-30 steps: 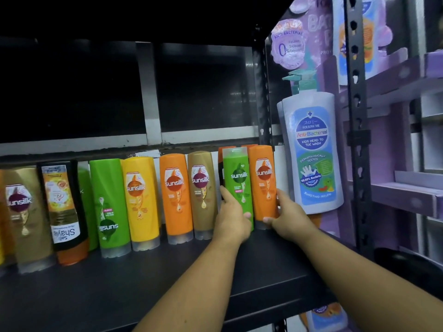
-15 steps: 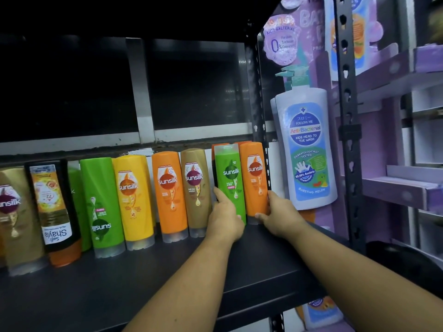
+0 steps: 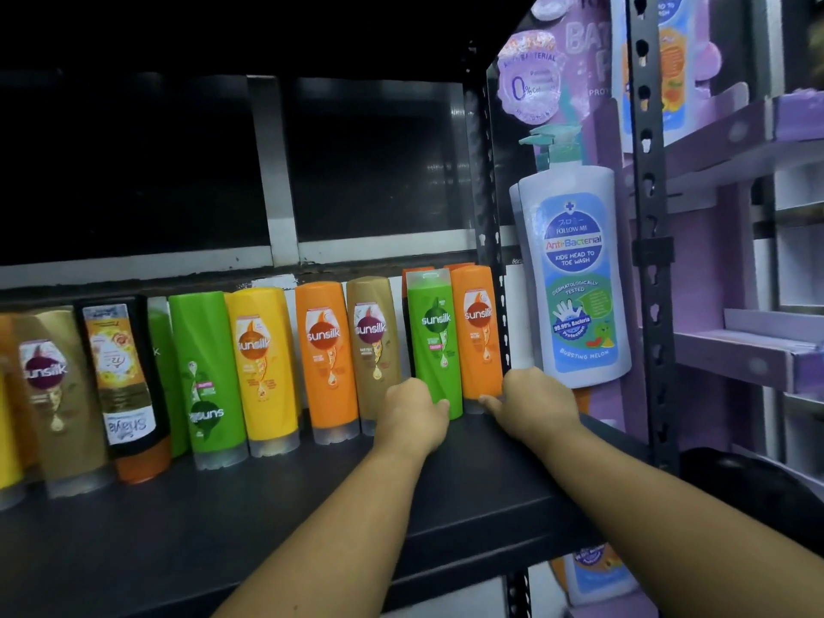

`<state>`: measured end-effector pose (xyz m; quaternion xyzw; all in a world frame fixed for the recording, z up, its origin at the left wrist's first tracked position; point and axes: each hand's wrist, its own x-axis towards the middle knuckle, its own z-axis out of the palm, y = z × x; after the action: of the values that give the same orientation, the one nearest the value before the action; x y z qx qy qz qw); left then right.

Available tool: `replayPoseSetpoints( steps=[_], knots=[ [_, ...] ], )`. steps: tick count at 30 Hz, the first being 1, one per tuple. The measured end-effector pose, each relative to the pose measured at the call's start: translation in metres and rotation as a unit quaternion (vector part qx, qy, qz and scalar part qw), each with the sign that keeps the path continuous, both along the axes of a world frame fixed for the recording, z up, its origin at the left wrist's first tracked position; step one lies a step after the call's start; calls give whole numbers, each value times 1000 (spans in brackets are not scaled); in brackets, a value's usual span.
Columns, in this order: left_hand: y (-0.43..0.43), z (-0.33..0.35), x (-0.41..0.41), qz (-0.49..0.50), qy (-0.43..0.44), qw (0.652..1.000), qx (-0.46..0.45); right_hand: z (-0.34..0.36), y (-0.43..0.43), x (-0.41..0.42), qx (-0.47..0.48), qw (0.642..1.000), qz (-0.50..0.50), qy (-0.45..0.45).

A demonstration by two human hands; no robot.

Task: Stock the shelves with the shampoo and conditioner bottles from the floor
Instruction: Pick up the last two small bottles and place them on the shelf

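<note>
The green Sunsilk bottle (image 3: 434, 345) stands upright, long axis vertical, near the right end of the black shelf (image 3: 267, 528). It is close beside the orange Sunsilk bottle (image 3: 478, 336), which stands just beside the corner upright (image 3: 489, 207). The left hand (image 3: 414, 414) is at the green bottle's base with its thumb touching the lower front, and the right hand (image 3: 533, 401) is at the orange bottle's base with its thumb at the clear cap. The fingers of both hands are hidden, so it cannot be told whether either grip is closed; each bottle lies directly ahead of its hand, toward the shelf's rear edge.
</note>
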<state>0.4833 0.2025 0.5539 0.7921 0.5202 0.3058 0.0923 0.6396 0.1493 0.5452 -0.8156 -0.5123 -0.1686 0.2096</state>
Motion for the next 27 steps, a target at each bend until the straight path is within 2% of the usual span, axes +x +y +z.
replayPoseSetpoints(
  steps=[3,5,9,14,20,24,27],
  knots=[
    [-8,-2,-17,-44,29,999,15,1,-8,-6,-18,998,17,-59],
    [-17,-2,-34,-89,54,994,10,2,-15,-10,-34,995,70,-66],
    [-41,-4,-85,-133,134,982,8,1,-37,-32,-70,975,207,-28],
    [-65,-5,-165,-129,171,977,-1,4,-71,-92,-138,946,292,37],
    [-83,-9,-253,-87,180,979,-26,-8,-94,-194,-176,936,302,-37],
    [-99,-22,-283,-42,221,974,-7,-20,-97,-241,-151,938,305,-62],
    [-112,-32,-288,-24,224,973,43,-29,-98,-252,-107,948,293,-64]
  ],
)
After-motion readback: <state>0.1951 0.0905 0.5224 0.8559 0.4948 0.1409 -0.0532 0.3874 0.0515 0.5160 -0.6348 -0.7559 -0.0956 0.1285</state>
